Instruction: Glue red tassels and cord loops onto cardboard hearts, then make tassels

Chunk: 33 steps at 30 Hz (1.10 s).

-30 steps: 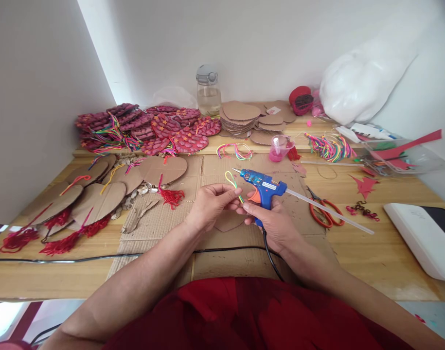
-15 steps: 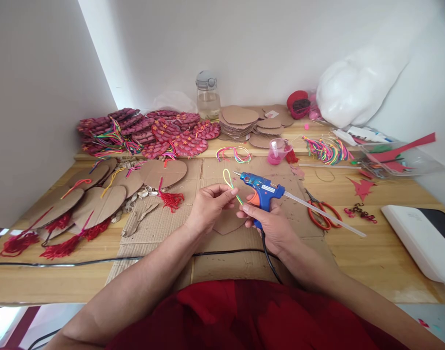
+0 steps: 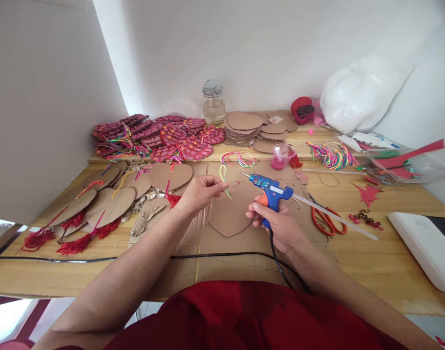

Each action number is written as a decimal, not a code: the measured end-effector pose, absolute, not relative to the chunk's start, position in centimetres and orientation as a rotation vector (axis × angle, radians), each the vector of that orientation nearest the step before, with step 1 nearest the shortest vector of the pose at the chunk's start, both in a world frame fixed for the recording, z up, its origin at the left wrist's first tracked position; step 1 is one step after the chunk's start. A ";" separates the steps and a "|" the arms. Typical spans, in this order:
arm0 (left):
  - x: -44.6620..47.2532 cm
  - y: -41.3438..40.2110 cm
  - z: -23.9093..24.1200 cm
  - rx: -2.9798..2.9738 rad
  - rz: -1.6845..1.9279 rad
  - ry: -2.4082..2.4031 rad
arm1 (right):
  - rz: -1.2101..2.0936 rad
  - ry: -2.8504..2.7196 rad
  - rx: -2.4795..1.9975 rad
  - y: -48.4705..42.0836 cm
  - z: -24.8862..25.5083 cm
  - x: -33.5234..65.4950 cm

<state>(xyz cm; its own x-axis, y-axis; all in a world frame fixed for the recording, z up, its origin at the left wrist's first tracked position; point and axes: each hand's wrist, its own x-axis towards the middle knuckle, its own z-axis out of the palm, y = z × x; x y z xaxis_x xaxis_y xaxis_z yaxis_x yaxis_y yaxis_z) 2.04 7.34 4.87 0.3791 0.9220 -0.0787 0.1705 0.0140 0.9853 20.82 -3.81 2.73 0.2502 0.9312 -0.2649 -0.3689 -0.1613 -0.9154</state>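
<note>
My left hand (image 3: 204, 193) pinches a looped yellow-green cord (image 3: 222, 172) between thumb and fingertips, its loop pointing up and its loose end hanging below. My right hand (image 3: 275, 218) grips a blue hot glue gun (image 3: 265, 185) by its handle, fingers by the orange trigger. The nozzle points left toward the cord, apart from it. A clear glue stick (image 3: 328, 209) juts from the gun's back. Beneath both hands a heart-shaped cardboard piece (image 3: 227, 218) lies on a larger cardboard sheet (image 3: 187, 265), partly hidden by the left hand.
Cardboard shapes with red tassels (image 3: 111, 206) lie at left. Decorated pink pieces (image 3: 186, 141), a bottle (image 3: 214, 104) and stacked cardboard (image 3: 244, 127) stand behind. Orange-handled scissors (image 3: 326, 221), a bundle of cords (image 3: 331, 154) and a white device (image 3: 419, 248) are at right. A black cable (image 3: 215, 254) crosses in front.
My right hand has let go of the cord's end and moved right with the glue gun. My left hand has drawn slightly left, still holding the cord. The view has shifted a little.
</note>
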 end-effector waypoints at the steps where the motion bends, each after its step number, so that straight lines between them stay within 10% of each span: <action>1: 1.9 7.6 4.7 1.505 0.779 1.060 | 1.287 -0.645 -1.225 -3.8 2.7 21.0; 33: 0.0 5.7 1.4 1.600 0.799 1.043 | 1.115 -1.088 -1.585 -5.1 4.8 21.7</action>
<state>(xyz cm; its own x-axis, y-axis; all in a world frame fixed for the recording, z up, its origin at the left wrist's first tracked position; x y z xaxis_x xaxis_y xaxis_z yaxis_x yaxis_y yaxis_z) 0.04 5.66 1.38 0.4042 0.9147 -0.0012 0.2368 -0.1034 0.9660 21.65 -5.12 4.83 0.2107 0.9597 -0.1860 0.1618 -0.2218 -0.9616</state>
